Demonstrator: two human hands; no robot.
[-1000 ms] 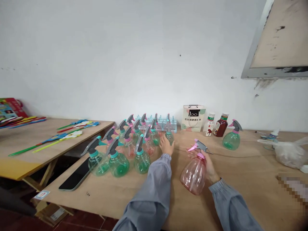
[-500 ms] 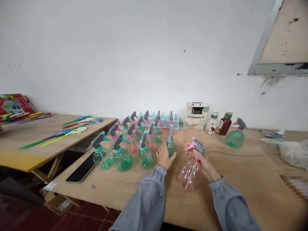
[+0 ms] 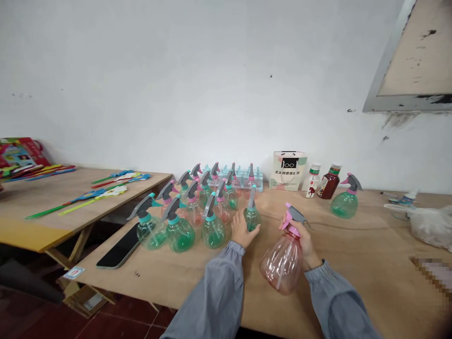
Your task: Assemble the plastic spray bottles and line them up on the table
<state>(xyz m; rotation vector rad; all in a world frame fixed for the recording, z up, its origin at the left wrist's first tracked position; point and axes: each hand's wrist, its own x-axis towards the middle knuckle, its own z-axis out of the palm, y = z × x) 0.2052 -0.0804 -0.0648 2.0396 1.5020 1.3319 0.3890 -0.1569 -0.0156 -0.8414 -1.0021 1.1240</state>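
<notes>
My right hand [image 3: 306, 241] is wrapped round the neck of a clear pink spray bottle [image 3: 281, 266], which leans with its pink and grey trigger head [image 3: 294, 217] up and to the right. Some of those fingers are hidden behind the bottle. My left hand [image 3: 243, 229] curls round the lower part of a green spray bottle [image 3: 252, 215] with a grey and teal head, thumb on its near side. Left of that hand stand several more green and pink spray bottles in a group, the nearest being a green spray bottle [image 3: 213, 230].
A black phone [image 3: 119, 247] lies by the table's left edge. Near the wall are a blue rack [image 3: 259, 176], a paper bag [image 3: 288, 172], two drink bottles [image 3: 329, 182] and a lone green spray bottle [image 3: 344, 205]. A plastic bag [image 3: 432, 228] sits at right.
The pink spray bottle has turned and tilted in my right hand, its head shifting right and its base coming slightly nearer. My left hand has barely moved with the green one.
</notes>
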